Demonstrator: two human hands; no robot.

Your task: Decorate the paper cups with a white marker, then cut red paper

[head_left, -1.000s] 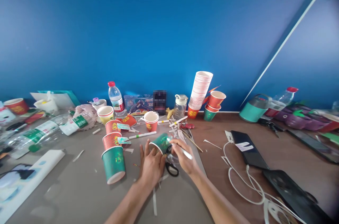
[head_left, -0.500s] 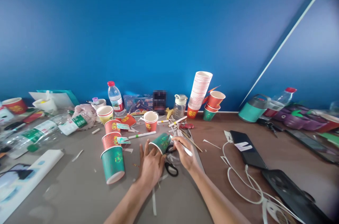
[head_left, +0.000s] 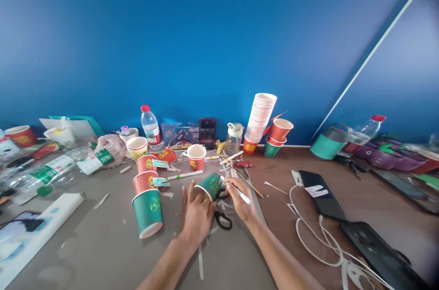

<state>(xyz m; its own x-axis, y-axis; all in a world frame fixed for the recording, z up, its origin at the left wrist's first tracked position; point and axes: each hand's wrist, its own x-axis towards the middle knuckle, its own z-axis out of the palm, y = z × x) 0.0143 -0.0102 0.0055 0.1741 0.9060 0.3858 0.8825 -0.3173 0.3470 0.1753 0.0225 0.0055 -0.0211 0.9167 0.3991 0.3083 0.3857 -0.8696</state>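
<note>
A green paper cup [head_left: 210,186] lies tilted on its side on the grey desktop. My left hand [head_left: 198,216] is closed on the cup near its rim, part of which the fingers hide. In my right hand [head_left: 241,198] is a white marker pen [head_left: 243,196], gripped like a writing tool, its tip at the base end of the cup. Black-handled scissors [head_left: 223,220] lie between my hands, partly under paper scraps. To the left, a green paper cup [head_left: 148,215] and red paper cups [head_left: 145,182] lie in a row, with pale green paper pieces [head_left: 160,182] attached.
A tall stack of paper cups [head_left: 259,118] stands at the back, beside a glass jar [head_left: 234,140]. Another red cup [head_left: 196,158] stands upright behind my hands. Phones [head_left: 322,195] and a white cable [head_left: 297,230] lie right; plastic bottles [head_left: 55,171] lie left.
The whole view has shifted very slightly. Both hands stay at the cup, the pen still at its base end, with no clear movement between them.
</note>
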